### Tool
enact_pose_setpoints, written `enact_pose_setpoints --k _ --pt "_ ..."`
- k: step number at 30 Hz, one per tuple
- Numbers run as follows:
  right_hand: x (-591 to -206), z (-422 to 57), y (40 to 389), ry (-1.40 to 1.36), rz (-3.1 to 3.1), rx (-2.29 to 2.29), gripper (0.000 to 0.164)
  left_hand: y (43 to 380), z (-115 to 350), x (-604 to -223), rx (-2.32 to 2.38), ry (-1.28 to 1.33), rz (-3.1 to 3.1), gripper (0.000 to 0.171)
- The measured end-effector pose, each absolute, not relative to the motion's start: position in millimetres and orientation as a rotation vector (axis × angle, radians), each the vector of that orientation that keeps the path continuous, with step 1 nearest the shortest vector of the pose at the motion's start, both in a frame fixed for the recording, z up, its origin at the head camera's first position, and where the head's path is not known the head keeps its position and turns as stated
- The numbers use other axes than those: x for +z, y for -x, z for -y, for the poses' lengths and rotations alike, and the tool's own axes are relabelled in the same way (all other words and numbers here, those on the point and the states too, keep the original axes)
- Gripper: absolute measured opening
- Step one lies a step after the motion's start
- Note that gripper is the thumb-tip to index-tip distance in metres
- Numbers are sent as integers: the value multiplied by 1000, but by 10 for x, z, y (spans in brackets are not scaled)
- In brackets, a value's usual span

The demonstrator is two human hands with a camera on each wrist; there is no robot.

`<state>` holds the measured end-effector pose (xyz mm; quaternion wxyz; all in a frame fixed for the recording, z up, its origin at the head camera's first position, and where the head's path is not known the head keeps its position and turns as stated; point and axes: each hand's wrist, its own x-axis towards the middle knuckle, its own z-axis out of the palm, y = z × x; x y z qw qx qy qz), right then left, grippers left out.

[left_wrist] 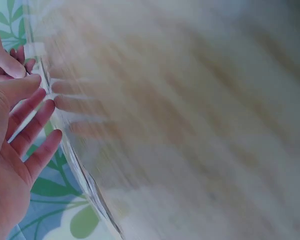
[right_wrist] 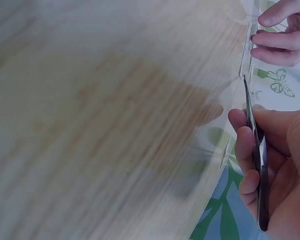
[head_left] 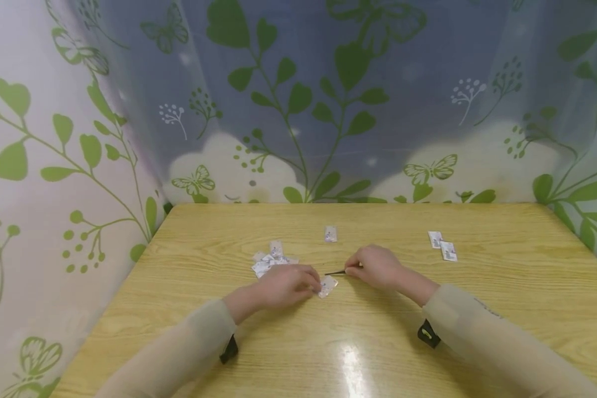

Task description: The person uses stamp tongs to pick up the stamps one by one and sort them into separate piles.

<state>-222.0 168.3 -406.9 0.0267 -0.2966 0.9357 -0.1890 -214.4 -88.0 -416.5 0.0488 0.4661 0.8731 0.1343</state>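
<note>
Black tweezers point(head_left: 335, 272) are held in my right hand point(head_left: 375, 267), their points aimed left. In the right wrist view, the thumb and fingers grip the tweezers point(right_wrist: 260, 155) along the shaft. Just below the points lies a small, whitish printed packet point(head_left: 328, 286), flat on the table. At its left edge are the fingertips of my left hand point(head_left: 288, 284), resting on or beside it. The left wrist view shows this hand point(left_wrist: 20, 140) with fingers spread and fairly straight. Behind it, a pile of similar packets point(head_left: 263, 264) is partly covered by the hand.
A single packet point(head_left: 330, 234) lies farther back on the wooden table point(head_left: 378, 342). Two overlapping packets point(head_left: 441, 246) lie to the right. Patterned curtains point(head_left: 298, 138) with green leaves hang behind the table and at its sides.
</note>
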Motion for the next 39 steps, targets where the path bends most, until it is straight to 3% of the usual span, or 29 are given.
enact_pose_setpoints --k 25,39 --pt "-4030 -1892 2065 925 -2800 -688 13 2159 921 -4128 328 -1465 -2665 17" --pt "-4078 -1751 2096 839 -2891 -664 12 2126 917 -4157 352 -1523 -2658 17"
